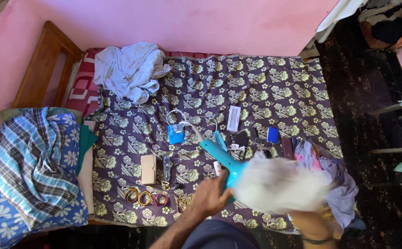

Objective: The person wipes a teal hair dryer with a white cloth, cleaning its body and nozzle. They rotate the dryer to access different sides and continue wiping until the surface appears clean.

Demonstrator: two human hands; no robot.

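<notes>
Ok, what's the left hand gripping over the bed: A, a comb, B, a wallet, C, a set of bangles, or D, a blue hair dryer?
D: the left hand wraps the handle of the blue hair dryer, while the right hand is hidden behind a blurred white cloth.

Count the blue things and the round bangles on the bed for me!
Blue things: 4: hair dryer, comb, pouch, small card.
Bangles: 3: two yellow, one pink.
Total: 7
</notes>
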